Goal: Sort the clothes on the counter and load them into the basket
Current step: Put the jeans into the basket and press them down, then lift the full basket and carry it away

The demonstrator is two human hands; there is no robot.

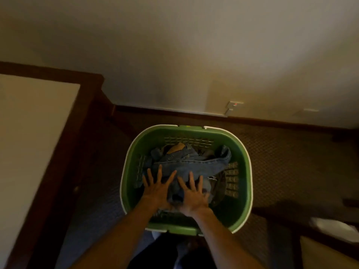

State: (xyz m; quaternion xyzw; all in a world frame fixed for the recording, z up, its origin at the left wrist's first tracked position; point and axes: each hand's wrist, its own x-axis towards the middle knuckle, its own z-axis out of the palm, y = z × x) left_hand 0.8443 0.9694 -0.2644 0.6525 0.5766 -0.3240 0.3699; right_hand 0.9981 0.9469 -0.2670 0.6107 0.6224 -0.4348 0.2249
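A green laundry basket point(243, 166) with a white rim stands on the carpet in front of me. Blue denim jeans point(196, 163) lie crumpled inside it, over other dark clothes. My left hand point(156, 188) lies flat on the denim at the near left of the basket, fingers spread. My right hand point(193, 196) rests beside it, palm down, fingers also spread. Neither hand grips anything. The clothes under the jeans are mostly hidden.
A counter point(29, 133) with a pale top and dark wooden edge runs along the left. A wall with a dark skirting board and a socket point(234, 105) stands behind the basket. Dark furniture point(310, 230) with something white on it is at the lower right.
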